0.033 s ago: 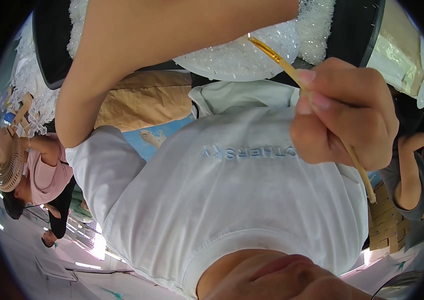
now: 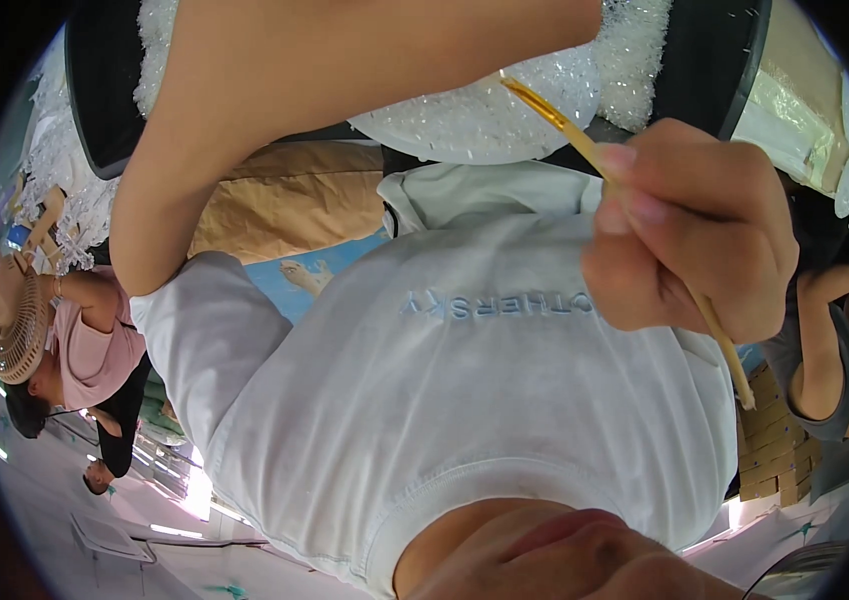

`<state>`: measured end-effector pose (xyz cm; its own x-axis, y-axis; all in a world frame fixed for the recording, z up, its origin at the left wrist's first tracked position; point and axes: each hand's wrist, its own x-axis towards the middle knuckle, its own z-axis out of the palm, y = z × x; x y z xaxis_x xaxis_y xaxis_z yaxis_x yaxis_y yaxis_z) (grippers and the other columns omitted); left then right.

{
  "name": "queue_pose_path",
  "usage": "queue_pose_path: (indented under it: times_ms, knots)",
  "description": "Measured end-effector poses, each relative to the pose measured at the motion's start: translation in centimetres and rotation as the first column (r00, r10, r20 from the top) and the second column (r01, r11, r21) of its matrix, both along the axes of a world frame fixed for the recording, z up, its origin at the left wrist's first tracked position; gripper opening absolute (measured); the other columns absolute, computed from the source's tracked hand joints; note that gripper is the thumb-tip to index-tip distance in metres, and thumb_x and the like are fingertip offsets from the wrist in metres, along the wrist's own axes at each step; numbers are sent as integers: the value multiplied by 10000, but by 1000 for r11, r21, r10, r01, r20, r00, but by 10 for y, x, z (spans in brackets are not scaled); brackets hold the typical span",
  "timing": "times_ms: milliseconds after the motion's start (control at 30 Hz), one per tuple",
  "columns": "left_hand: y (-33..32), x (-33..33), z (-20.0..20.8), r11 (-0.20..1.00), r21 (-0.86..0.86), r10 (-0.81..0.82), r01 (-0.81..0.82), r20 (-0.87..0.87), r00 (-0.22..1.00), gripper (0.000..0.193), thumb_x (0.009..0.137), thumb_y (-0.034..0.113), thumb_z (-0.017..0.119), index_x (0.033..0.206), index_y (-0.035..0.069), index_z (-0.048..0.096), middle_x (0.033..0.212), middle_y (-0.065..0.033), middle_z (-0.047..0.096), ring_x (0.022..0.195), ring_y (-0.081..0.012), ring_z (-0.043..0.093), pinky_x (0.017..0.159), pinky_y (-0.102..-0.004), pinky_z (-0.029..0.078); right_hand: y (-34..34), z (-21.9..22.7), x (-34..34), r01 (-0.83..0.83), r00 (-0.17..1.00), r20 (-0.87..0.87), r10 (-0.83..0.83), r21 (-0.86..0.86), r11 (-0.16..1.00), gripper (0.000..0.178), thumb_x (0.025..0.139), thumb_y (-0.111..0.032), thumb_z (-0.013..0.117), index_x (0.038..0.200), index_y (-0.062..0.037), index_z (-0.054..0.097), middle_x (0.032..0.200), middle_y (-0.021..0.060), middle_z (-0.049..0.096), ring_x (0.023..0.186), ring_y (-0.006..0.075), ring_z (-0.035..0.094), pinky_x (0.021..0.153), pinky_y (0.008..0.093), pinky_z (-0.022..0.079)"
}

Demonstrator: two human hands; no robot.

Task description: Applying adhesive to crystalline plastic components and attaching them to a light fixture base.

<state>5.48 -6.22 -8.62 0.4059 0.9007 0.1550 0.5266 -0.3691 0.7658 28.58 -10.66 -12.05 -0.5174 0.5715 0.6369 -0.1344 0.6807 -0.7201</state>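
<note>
My right hand is closed round a thin paintbrush, gripping its pale wooden handle between thumb and fingers. The brush's gold-coloured ferrule and small tip slant up and left, close to the underside of my left forearm. Whether the tip touches anything cannot be made out. That forearm crosses the upper part of the view, and the left hand at its end lies beyond the upper edge. Below and behind the arm, a round white dish holds clear, glittering shreds, partly covered by the forearm.
More clear shreds lie beside the dish in a black tray. Brown cloth is near my lap. A beige fan and a person in pink are at left. At right are another person and stacked cartons.
My right hand and the paintbrush have shifted very slightly down and to the right. The left forearm has barely moved, and the grip looks the same.
</note>
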Motion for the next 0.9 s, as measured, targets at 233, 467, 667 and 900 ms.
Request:
queue_pose_path:
  times_ms: [233,467,667,900]
  knots:
    - [-4,-3,4,992,113,-60,65,-47,997,367,743,48,767,664,78,410,605,64,316,573,-36,265,486,-252,204,-1,-3,-8,3,998,-55,-3,8,1000,218,738,193,640,904,106,527,958,337,646,506,150,580,449,246,498]
    - [-4,1,1,999,-32,-4,5,47,999,327,745,20,748,660,67,435,593,74,396,550,-10,333,471,-233,243,-5,-3,-9,35,998,-46,-34,14,999,224,766,163,697,910,117,531,973,346,639,517,146,557,442,237,473]
    - [-10,-15,2,997,-65,39,-37,39,998,320,744,16,746,661,64,441,593,74,412,549,-7,347,470,-230,252,-4,-7,3,-8,998,-62,10,32,999,258,851,54,755,936,127,522,986,356,627,537,150,537,444,250,468]
    - [-9,-14,-1,992,-110,60,-55,44,997,312,744,12,744,662,61,447,593,73,431,547,-3,363,469,-227,262,-3,2,-6,0,1000,-4,0,-47,999,262,881,25,746,898,119,501,958,333,611,519,146,506,437,264,462]
